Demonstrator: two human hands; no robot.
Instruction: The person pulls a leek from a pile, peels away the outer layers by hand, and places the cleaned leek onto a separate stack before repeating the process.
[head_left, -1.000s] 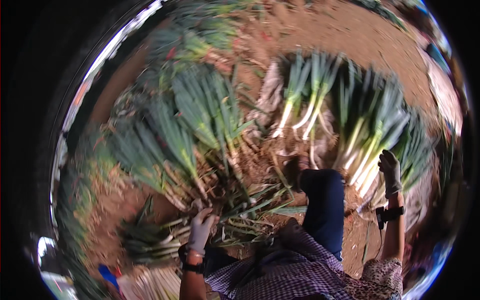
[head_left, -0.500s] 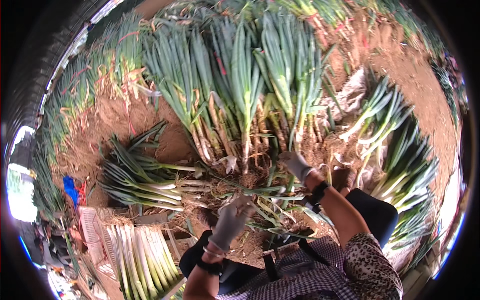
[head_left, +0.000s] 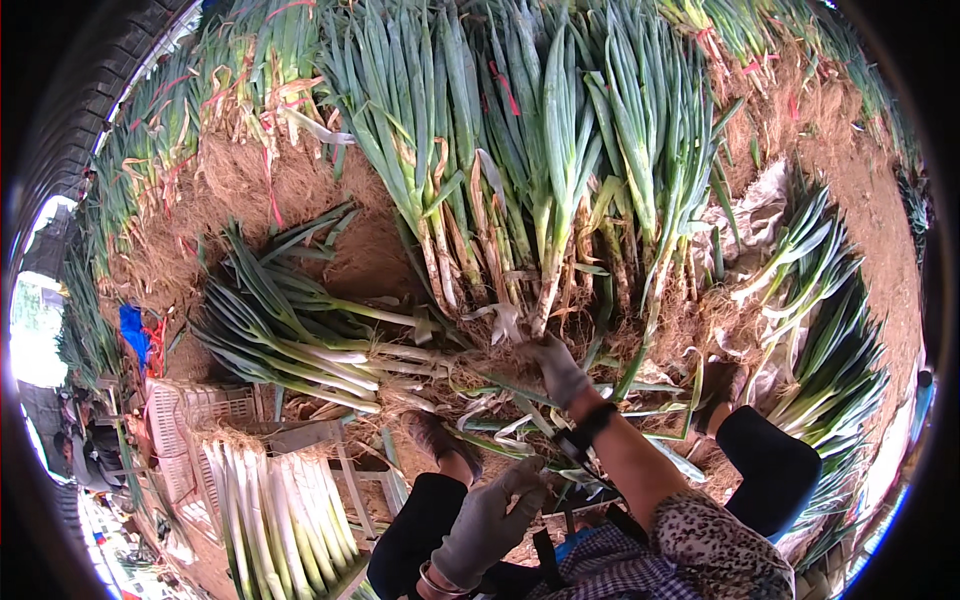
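A row of tall green onions (head_left: 560, 150) stands ahead of me, leaves up and brown roots down. My right hand (head_left: 558, 372), in a pale grey glove, reaches to the root end of a middle green onion (head_left: 545, 285). Its fingertips blend into the roots, so whether they grip is unclear. Lower down, near my knee, my left hand (head_left: 490, 525) is gloved too, its thumb and fingers apart and nothing between them. Left of my right hand lies a pile of green onions (head_left: 320, 365) with pale stems, roots toward the middle.
Lower left, cleaned green onions (head_left: 285, 510) lie beside a pinkish plastic crate (head_left: 175, 440) and a wooden frame (head_left: 345, 475). More green onions (head_left: 830, 370) lie at the right by a pale sack (head_left: 755, 200). Peeled leaves (head_left: 510, 425) litter the ground between my shoes (head_left: 440, 440).
My right hand has moved left along the row to the middle green onion's roots. My left hand has drawn back toward my body. The whole view has shifted.
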